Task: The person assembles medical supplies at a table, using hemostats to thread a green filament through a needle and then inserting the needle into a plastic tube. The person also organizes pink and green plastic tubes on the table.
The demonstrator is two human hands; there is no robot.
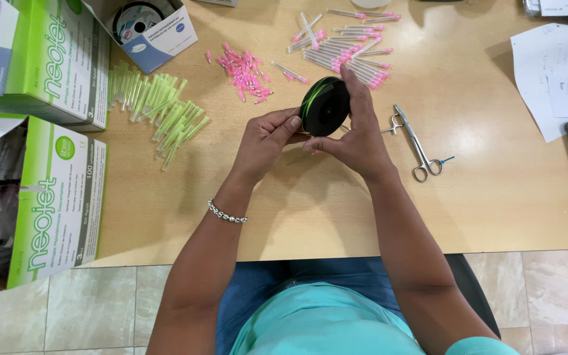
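**Black spool held in two hands over a wooden table**

Black and round, the spool (pixel 324 106) has bright green thread wound on it. It sits in the middle of the scene, lifted just above the wooden table (pixel 494 197). The right hand (pixel 356 135) wraps around its right side, so part of the spool is hidden behind the fingers. The left hand (pixel 265 139) pinches at the spool's left edge with thumb and fingers closed. The loose end of the thread is too thin to make out.

Just right of the hands lie shiny metal forceps (pixel 417 143) with ring handles, flat on the table. Far from the person, a heap of small pink caps (pixel 244 69) is spread out, and beside it to the right are clear thin tubes with pink tips (pixel 350 46). To the left is a pile of pale green tubes (pixel 156 105), long and smooth.

Green and white cardboard boxes (pixel 54 197) stand at the left edge, cut off by the picture. A small blue and white box (pixel 149 29) is open at the far left. White papers (pixel 553 72) lie at the far right, partly cut off. A beaded bracelet (pixel 226 213) shines on the left wrist.
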